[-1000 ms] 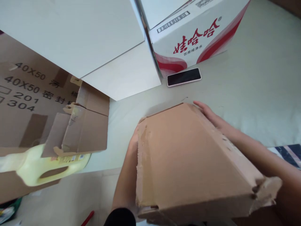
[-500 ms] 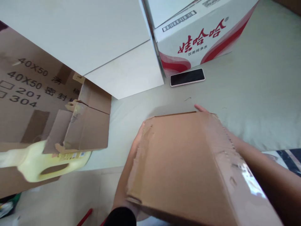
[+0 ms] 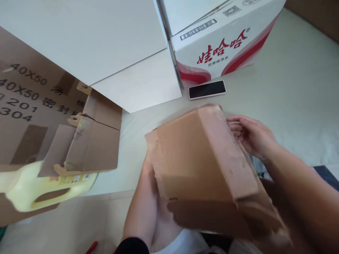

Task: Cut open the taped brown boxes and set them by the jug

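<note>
A brown cardboard box (image 3: 185,158) with tape along its edges is held tilted in front of me, its near flap hanging and blurred. My left hand (image 3: 149,158) grips the box's left side, with its fingers hidden behind the cardboard. At the upper right edge of the box, my right hand (image 3: 250,135) has its fingers curled, their tips against the taped side. Beyond the box lies a phone (image 3: 207,90) with a dark screen.
A white carton with red lettering (image 3: 217,53) stands behind the phone, beside a white cabinet-like block (image 3: 137,81). To the left are a large printed cardboard box (image 3: 39,106), an open flapped carton (image 3: 100,141) and a pale yellow jug (image 3: 26,187). A red stick-like thing (image 3: 91,247) shows below.
The box has turned and tilted, its right side swinging so the near flap shows. My right hand has come into view at its upper right edge. The view has shifted slightly.
</note>
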`<state>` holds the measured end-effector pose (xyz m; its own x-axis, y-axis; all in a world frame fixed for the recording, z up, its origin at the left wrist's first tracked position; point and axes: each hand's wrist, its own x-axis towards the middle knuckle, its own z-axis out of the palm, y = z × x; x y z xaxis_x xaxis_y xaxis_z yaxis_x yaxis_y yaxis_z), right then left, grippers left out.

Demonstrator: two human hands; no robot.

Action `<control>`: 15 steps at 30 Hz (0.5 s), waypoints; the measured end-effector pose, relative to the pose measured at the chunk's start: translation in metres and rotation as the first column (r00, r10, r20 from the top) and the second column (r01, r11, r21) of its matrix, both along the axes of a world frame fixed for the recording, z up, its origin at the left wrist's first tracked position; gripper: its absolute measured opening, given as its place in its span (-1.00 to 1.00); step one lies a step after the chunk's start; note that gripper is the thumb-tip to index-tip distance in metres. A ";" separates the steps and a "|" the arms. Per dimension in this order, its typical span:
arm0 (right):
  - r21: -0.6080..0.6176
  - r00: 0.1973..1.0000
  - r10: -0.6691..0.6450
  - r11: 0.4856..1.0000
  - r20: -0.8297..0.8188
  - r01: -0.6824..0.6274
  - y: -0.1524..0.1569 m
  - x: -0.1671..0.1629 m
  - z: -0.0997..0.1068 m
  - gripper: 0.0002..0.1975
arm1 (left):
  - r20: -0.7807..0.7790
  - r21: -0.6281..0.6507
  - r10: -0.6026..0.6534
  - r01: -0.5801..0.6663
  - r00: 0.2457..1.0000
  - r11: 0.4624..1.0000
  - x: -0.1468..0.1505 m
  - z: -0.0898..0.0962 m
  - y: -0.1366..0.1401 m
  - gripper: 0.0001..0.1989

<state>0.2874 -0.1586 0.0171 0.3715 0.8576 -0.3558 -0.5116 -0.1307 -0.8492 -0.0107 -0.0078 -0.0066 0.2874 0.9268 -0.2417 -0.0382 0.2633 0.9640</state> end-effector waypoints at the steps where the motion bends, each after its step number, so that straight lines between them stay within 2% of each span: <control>1: 0.003 0.999 0.030 1.000 -0.039 -0.030 0.000 0.005 0.000 -0.62 | 0.030 -0.067 0.012 -0.010 0.999 0.998 0.000 0.003 0.000 -0.53; 4: 0.050 0.980 0.189 0.981 -0.067 -0.186 -0.007 0.019 -0.002 -0.38 | 0.207 -0.314 0.158 -0.087 0.966 0.946 0.006 0.015 0.004 -0.67; 6: 0.094 0.975 0.224 0.971 -0.016 -0.221 -0.011 0.020 -0.003 -0.25 | 0.290 -0.359 0.225 -0.112 0.930 0.927 0.012 0.022 0.007 -0.72; 7: 0.098 0.977 0.213 0.972 0.022 -0.214 -0.013 0.017 -0.004 -0.25 | 0.309 -0.374 0.239 -0.114 0.921 0.921 0.014 0.023 0.009 -0.71; 10: 0.024 0.986 0.105 0.994 0.127 -0.109 -0.012 -0.004 -0.005 -0.44 | 0.306 -0.422 0.275 -0.129 0.912 0.897 0.019 0.026 0.012 -0.69; 12: -0.033 0.990 0.026 0.999 0.137 -0.022 -0.014 -0.017 -0.004 -0.54 | 0.310 -0.453 0.308 -0.145 0.900 0.880 0.018 0.027 0.013 -0.69; 15: -0.038 0.982 -0.099 0.994 0.160 0.107 -0.038 -0.015 0.003 -0.60 | 0.424 -0.457 0.352 -0.139 0.834 0.879 0.011 0.032 0.014 -0.66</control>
